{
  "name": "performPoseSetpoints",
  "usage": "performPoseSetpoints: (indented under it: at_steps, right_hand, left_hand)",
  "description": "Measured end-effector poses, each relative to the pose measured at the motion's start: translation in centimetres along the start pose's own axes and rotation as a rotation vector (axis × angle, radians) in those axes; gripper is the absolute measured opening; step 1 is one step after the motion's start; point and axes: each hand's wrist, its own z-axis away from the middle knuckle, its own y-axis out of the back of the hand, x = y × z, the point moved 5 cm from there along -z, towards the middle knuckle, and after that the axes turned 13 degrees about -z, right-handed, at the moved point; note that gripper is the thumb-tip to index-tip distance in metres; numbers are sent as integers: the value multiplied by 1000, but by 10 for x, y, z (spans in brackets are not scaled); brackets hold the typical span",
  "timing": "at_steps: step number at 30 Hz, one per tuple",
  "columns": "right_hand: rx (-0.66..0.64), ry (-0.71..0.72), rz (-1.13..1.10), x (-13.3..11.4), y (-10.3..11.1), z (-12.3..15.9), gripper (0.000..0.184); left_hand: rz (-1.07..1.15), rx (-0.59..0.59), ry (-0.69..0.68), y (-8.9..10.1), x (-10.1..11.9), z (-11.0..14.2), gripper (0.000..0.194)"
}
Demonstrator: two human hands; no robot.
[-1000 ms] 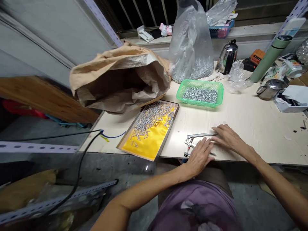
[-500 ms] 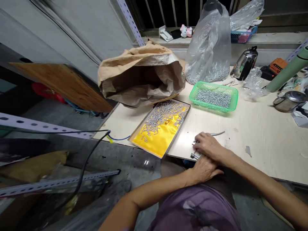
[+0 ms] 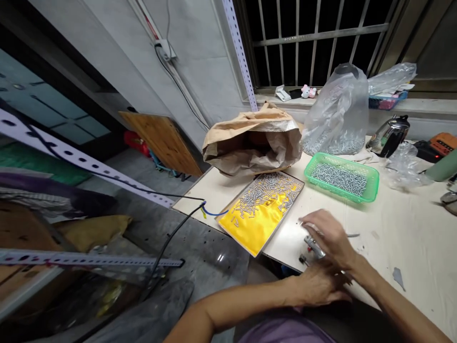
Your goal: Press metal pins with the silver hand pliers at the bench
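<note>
My right hand (image 3: 332, 238) is raised over the bench's front edge, blurred. Its fingers are bent together, with a tiny shiny bit at the fingertips that I cannot make out. Below it my left hand (image 3: 314, 285) is closed, its fingers partly hidden under the right wrist. A silvery metal tool (image 3: 314, 247) with a small red spot sticks out between the hands, its rear end running toward the left hand. A small dark part (image 3: 303, 259) shows at the bench edge. Behind the right hand lies a thin curved metal strip (image 3: 353, 235).
Left of the hands, a shallow tray lined with yellow cloth (image 3: 252, 233) holds many small metal pins. A green basket (image 3: 374, 188) holds more. Behind stand an open paper sack (image 3: 250, 121), a clear plastic bag (image 3: 335, 114) and a kettle (image 3: 389, 136). Cables (image 3: 178, 226) hang at the left.
The view has swung left and up. My right hand has lifted away from the left, uncovering more of the metal tool. The tray and basket rest in place on the bench.
</note>
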Motion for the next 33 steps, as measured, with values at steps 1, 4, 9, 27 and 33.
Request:
performPoseSetpoints:
  at_steps: [1, 4, 9, 27, 33]
  right_hand:
    - [102, -36, 39, 3, 19, -10, 27]
    - [316, -134, 238, 27, 76, -33, 28]
    - [231, -347, 565, 100, 118, -28, 38]
    - [108, -386, 168, 7, 7, 135, 22]
    - [157, -433, 253, 1, -2, 139, 23]
  left_hand:
    - [-2, 22, -4, 7, -1, 1, 34]
    - [-77, 69, -30, 35, -16, 3, 31]
    - [-405, 129, 343, 96, -100, -11, 22]
    - [-651, -266, 388, 92, -161, -51, 20]
    - [-498, -211, 375, 111, -141, -56, 19]
